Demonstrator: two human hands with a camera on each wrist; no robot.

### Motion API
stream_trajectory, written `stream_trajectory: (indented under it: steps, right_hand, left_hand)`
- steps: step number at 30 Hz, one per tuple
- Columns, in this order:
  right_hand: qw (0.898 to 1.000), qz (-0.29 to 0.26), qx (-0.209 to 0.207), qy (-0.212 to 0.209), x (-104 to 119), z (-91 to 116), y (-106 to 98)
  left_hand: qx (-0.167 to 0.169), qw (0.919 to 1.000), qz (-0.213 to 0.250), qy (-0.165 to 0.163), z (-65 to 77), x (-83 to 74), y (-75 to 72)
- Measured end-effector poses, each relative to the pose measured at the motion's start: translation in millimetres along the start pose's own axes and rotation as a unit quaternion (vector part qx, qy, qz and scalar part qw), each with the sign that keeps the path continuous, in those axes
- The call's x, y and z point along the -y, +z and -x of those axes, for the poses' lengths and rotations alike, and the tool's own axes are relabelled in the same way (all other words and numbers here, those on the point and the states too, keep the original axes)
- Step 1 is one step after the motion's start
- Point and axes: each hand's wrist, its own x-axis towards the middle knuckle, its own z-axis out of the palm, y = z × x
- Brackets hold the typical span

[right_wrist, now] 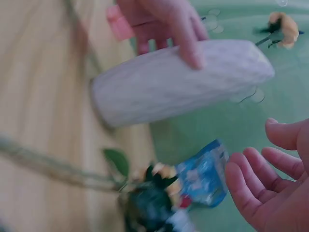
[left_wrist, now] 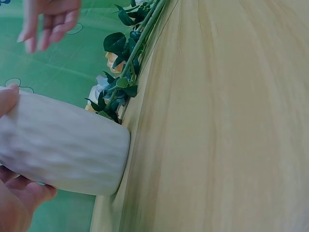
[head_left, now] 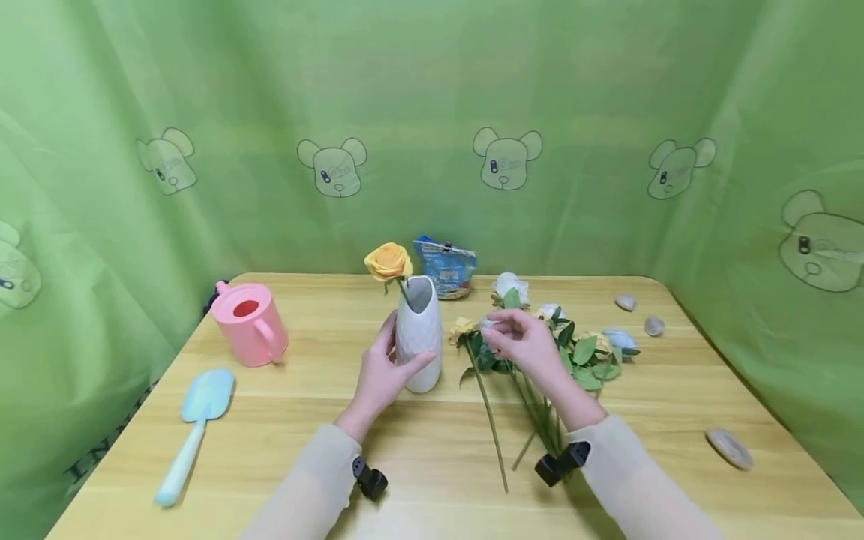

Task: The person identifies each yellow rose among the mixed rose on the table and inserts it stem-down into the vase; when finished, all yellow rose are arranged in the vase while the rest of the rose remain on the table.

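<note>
My left hand point(head_left: 381, 369) grips a white textured vase point(head_left: 424, 349), thumb on the near side and fingers around the left. The vase stands upright on the table, and a yellow-orange rose point(head_left: 389, 262) leans out of its mouth to the left. My right hand point(head_left: 533, 351) hovers over a bunch of artificial flowers point(head_left: 586, 349), its fingers loosely bent. In the right wrist view the right palm point(right_wrist: 275, 188) holds nothing. White, pale blue and yellow blooms lie with green leaves, their stems pointing towards me. One separate yellow flower point(head_left: 462, 328) lies between vase and bunch.
Behind the vase stands a blue packet point(head_left: 447, 268). A pink watering can point(head_left: 251, 326) and a light-blue toy shovel point(head_left: 196, 427) are at the left. Several stones, including a flat one point(head_left: 729, 448), lie at the right. Green curtains point(head_left: 432, 90) surround the wooden table point(head_left: 304, 420).
</note>
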Motion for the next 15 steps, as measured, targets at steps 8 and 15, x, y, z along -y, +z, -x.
stream_trajectory:
  steps: [8,15]
  right_hand:
    - [0.995,0.011,0.035,0.09,-39,17,-4]
    - [0.987,-0.01,0.052,0.151,-57,24,4]
  left_hand:
    - [-0.003,0.9999,-0.007,0.016,0.2,5.1,-0.2]
    - [0.005,1.0,-0.004,0.007,2.1,-8.0,-0.6]
